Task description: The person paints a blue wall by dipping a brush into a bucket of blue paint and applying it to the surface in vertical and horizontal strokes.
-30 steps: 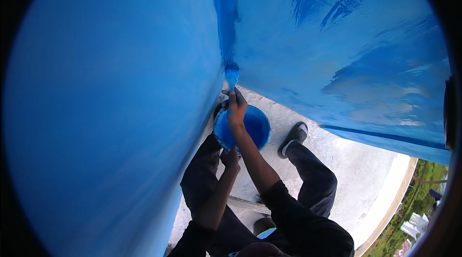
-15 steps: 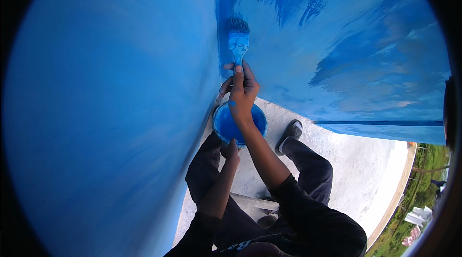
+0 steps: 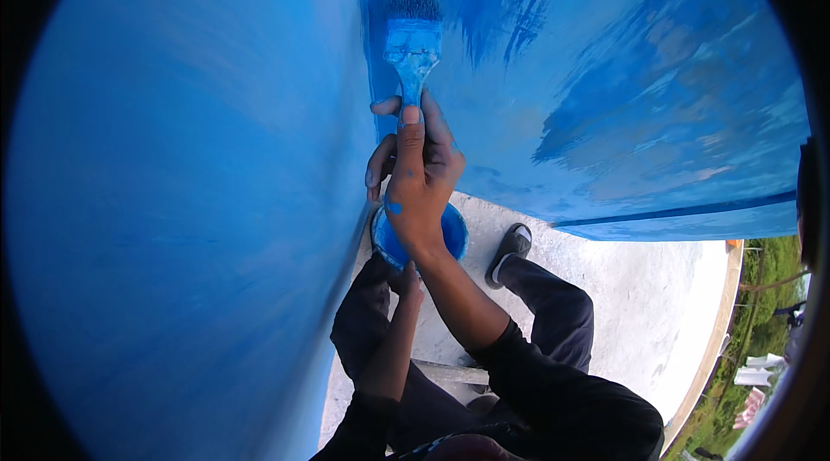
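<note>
A paint-covered brush, bristles upward, is in my right hand, thumb along its handle and blue paint on the back of the hand. The bristles lie on or very close to the dark blue strip beside the inside corner where two blue walls meet. Below, a round bucket of blue paint is partly hidden by my right hand and wrist. My left hand is closed on the bucket's near rim, its fingertips mostly hidden. The right wall carries uneven streaks of darker and lighter blue.
The left blue wall rises close beside my arms. My legs and a sandalled foot are on the white floor, which has a curved edge at right. Beyond it are greenery and some white and pink cloth-like things.
My right hand has moved the brush upward along the corner, away from the bucket and nearer the camera. The view has shifted slightly; my left hand stays at the bucket.
</note>
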Tool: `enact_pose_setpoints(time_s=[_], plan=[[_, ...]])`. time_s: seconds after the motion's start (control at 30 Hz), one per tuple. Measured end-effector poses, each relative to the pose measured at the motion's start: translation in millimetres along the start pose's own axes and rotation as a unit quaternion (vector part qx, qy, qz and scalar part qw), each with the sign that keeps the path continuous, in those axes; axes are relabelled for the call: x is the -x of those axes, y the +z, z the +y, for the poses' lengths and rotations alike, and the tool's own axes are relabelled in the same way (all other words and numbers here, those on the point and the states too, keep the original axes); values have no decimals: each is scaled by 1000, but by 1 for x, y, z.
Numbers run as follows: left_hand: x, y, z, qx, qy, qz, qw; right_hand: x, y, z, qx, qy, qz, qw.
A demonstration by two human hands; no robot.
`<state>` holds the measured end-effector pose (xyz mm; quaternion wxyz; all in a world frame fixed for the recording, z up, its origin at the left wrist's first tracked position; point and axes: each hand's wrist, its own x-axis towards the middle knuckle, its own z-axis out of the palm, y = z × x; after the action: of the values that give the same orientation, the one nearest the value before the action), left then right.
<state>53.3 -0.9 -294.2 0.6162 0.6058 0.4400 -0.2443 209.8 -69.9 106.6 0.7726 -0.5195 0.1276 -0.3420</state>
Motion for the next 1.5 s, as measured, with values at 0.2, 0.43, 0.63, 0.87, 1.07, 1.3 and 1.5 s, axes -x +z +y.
enact_pose_setpoints(time_s=[0.2, 0.43, 0.63, 0.87, 1.07, 1.3, 1.5], plan=[[-9, -1, -6, 7, 41, -17, 999, -9, -34, 50, 71, 33, 8, 997], [3, 5, 6, -40, 25, 44, 998, 20, -94, 120, 40, 230, 112, 966], [-35, -8, -19, -1, 74, 41, 996, 1, 4, -50, 4, 33, 23, 999], [8, -1, 7, -13, 60, 30, 998, 3, -46, 40, 84, 42, 49, 994], [-7, -6, 2, 12, -30, -51, 998, 20, -97, 136, 76, 255, 132, 955], [-73, -14, -51, 51, -5, -78, 996, 2, -8, -10, 10, 46, -14, 999], [-15, -7, -7, 12, 14, 2, 1000, -11, -61, 41, 129, -18, 18, 991]])
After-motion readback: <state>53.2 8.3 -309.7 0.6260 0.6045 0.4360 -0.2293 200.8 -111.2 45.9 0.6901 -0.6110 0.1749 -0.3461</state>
